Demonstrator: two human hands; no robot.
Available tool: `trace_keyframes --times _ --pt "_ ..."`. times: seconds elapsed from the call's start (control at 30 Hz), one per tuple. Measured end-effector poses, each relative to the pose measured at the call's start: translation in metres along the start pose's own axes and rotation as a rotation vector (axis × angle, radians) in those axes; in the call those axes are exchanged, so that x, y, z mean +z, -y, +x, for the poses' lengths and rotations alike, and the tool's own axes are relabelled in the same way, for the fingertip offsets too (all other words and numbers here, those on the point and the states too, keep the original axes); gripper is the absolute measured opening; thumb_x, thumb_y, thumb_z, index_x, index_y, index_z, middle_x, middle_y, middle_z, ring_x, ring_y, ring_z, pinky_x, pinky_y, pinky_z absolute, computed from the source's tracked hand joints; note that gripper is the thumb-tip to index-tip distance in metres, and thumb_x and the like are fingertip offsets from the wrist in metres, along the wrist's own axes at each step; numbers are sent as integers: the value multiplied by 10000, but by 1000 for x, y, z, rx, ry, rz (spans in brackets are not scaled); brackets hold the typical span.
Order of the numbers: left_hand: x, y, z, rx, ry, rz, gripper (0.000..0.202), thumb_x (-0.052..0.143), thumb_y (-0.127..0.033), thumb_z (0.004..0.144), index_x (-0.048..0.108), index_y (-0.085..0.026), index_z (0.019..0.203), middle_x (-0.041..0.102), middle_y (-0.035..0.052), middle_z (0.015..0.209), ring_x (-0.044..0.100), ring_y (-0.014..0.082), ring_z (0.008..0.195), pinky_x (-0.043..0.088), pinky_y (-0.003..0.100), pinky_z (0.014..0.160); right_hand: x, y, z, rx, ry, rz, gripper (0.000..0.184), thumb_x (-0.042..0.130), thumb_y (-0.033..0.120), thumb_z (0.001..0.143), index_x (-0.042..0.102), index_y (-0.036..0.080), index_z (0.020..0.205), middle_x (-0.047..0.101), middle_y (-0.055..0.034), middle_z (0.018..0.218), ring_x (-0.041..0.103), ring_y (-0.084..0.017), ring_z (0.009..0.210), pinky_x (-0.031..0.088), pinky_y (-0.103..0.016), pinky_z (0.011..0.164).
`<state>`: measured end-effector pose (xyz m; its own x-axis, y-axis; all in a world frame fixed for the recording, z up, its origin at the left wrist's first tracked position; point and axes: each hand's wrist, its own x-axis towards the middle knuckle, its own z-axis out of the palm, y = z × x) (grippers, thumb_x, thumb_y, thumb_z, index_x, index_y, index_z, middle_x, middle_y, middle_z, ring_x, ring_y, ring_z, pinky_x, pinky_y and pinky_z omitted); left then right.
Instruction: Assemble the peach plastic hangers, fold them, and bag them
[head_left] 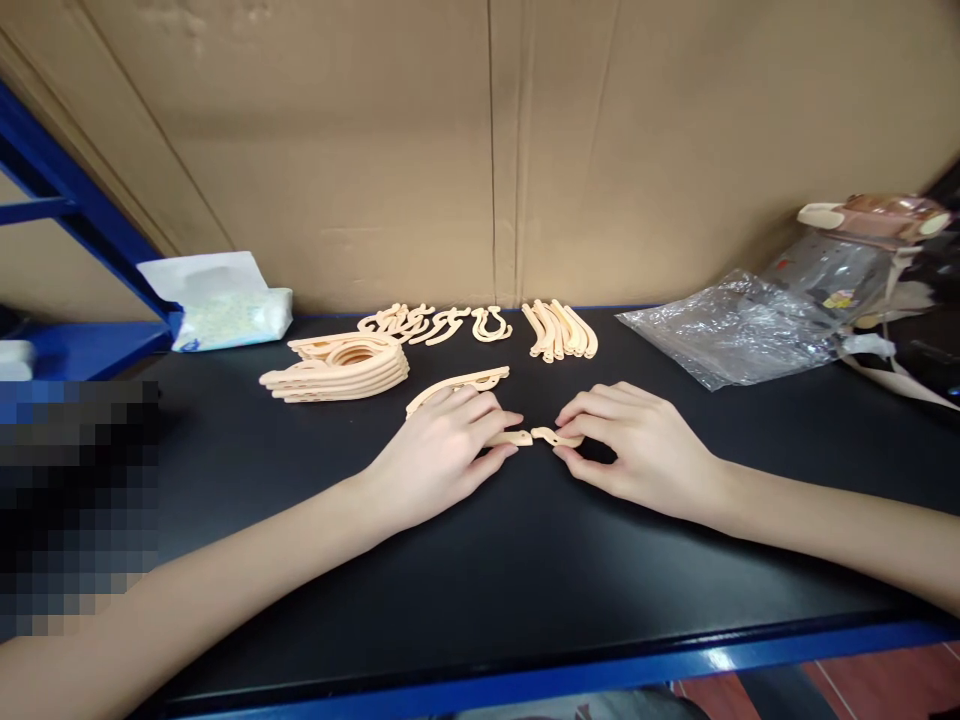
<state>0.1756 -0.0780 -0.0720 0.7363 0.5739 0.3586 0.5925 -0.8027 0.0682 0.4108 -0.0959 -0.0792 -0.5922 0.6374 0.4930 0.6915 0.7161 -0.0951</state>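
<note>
My left hand (442, 445) is closed on a cream plastic hanger arm (516, 438), whose holed end sticks out past the fingertips. In my right hand (645, 440) a small curved cream hanger hook (547, 437) is pinched. The tips of the two pieces face each other just above the black tabletop, with almost no gap between them. Behind my left hand lies another cream hanger piece (491, 377), partly covered by the fingers. Further back on the left sits a neat stack of hanger pieces (337, 378).
Loose hooks (491, 324) and a row of slim curved arms (561, 330) lie along the cardboard wall (360, 150). A tissue pack (234, 315) stands at back left. On the right are a clear plastic bag (720, 330) and a bottle (840, 265). A blue edge (570, 670) borders the black table (480, 590).
</note>
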Motion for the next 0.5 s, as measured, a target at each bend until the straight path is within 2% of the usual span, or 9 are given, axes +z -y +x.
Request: trace_keyframes --times 0.13,0.23,0.5 --pt "-1 1 0 -12 8 -13 220 511 -309 947 659 -163 1022 651 37 935 594 213 952 443 380 908 1 -4 4 99 30 146 136 576 218 860 611 186 733 671 -8 813 585 -140 713 441 -295 695" --pt "-2 1 1 -2 28 -44 190 478 -284 958 633 -175 948 641 28 926 584 196 920 438 364 883 0 -5 5 120 35 230 147 555 238 888 618 192 764 672 -17 827 589 -145 737 449 -286 701" --pt "-5 -1 2 -34 54 -180 144 456 -280 969 569 -196 941 646 18 937 588 181 871 436 331 809 -1 -6 5 -27 9 217 169 541 230 929 675 189 836 704 -13 839 615 -138 760 424 -306 741"
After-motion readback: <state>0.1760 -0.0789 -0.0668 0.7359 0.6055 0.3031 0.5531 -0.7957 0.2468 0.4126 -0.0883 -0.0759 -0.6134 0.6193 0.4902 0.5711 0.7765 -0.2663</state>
